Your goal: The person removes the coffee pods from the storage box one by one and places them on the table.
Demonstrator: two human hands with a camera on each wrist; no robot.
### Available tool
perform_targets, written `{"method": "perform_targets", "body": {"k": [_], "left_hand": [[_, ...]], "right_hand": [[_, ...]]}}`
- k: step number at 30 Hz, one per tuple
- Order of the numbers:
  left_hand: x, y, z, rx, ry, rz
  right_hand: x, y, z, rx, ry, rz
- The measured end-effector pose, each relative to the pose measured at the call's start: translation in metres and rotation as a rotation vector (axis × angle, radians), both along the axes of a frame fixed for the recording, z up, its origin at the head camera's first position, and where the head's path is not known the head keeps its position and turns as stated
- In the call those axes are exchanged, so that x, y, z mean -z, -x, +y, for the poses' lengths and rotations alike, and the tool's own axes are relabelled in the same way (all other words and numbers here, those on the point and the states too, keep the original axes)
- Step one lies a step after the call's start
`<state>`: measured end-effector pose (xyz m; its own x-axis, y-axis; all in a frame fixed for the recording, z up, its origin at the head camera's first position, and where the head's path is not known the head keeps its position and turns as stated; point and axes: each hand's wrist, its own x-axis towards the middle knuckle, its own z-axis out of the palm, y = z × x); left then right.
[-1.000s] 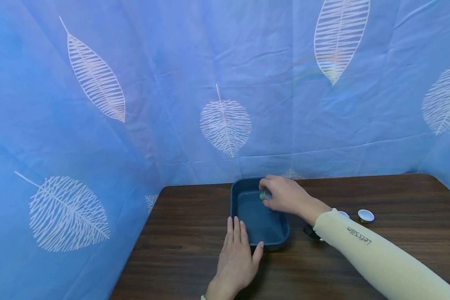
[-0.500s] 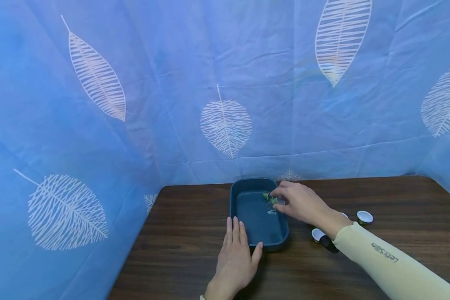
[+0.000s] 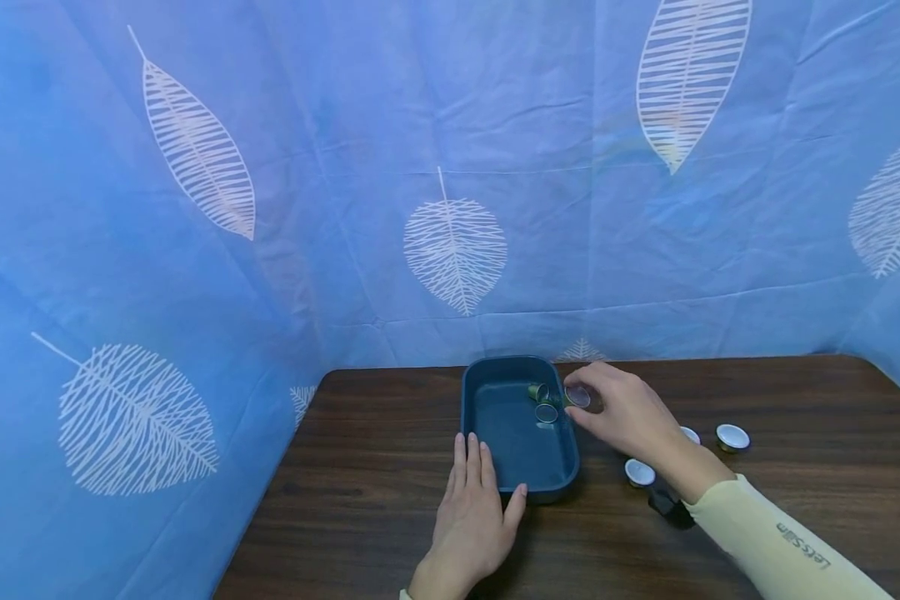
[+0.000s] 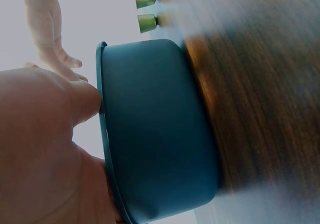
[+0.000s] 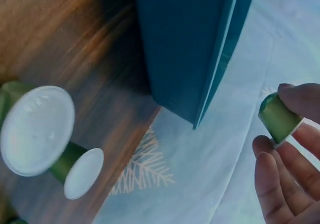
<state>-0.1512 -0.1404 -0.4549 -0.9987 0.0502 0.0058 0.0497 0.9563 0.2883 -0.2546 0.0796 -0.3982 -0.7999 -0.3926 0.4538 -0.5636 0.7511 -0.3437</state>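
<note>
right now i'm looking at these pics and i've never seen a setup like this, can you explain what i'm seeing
There is no machine here: just a person's two bare hands. The head picture looks forward and down; the other two look out from the left and right wrists, so things appear sideways there. A blue tray sits on a wooden table, with a leaf-print cloth behind. The left hand rests at the tray's near left corner. The right hand has its grip on a green pod, held up between thumb and fingers. At least two pods lie in the tray, and three white-lidded pods stand on the table to its right.
</note>
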Motion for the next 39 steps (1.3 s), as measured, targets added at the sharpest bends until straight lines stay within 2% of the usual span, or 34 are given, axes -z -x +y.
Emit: {"method": "perform_targets", "body": {"k": [5, 8, 20, 30, 39], "left_hand": [[0.000, -0.001, 0.001, 0.006, 0.017, 0.003], [0.000, -0.001, 0.001, 0.005, 0.018, -0.005], [0.001, 0.002, 0.002, -0.010, 0.017, -0.024], [0.001, 0.004, 0.003, -0.018, 0.025, -0.018], [0.001, 0.001, 0.001, -0.022, 0.015, -0.018]], "right_hand": [[0.009, -0.009, 0.011, 0.040, 0.100, 0.107], [0.014, -0.012, 0.016, 0.056, 0.130, 0.136], [0.038, -0.023, 0.037, 0.101, 0.129, 0.106], [0.048, -0.032, 0.051, 0.132, 0.162, 0.146], [0.056, -0.036, 0.052, 0.161, 0.206, 0.122]]}}
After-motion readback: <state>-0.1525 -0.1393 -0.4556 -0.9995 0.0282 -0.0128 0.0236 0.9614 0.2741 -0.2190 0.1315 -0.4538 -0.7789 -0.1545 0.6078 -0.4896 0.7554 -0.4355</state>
